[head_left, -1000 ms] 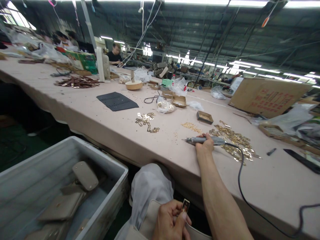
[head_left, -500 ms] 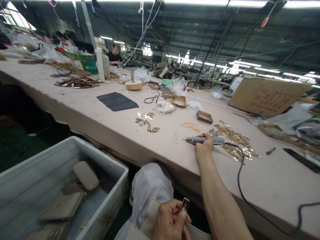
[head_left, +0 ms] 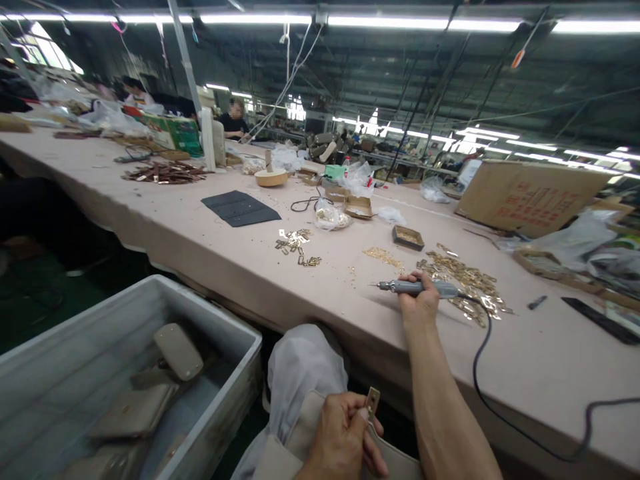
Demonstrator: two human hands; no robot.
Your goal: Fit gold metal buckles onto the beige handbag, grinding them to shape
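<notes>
My right hand [head_left: 420,297] is closed around a grey electric screwdriver [head_left: 411,287] just above the tabletop, its thin bit pointing left. A black cord runs from its back end. Low over my lap, my left hand [head_left: 341,430] pinches a small gold metal plate with holes [head_left: 372,400] between thumb and fingers. Beneath that hand lies a beige bag piece [head_left: 283,460], partly hidden by the fingers. Tiny gold screws [head_left: 384,256] are scattered beyond the screwdriver's tip. A pile of gold metal plates [head_left: 467,277] spreads behind my right hand.
At left stands a grey plastic bin [head_left: 215,400] with beige bags [head_left: 133,410] inside. On the table [head_left: 240,267] are a black sheet [head_left: 240,208], a small box [head_left: 407,237], a tape roll [head_left: 271,178] and a large carton [head_left: 530,197]. People sit farther back.
My right hand and the screwdriver have shifted slightly right and down in the view. The gold plate in my left hand has turned a little. The camera has tilted slightly.
</notes>
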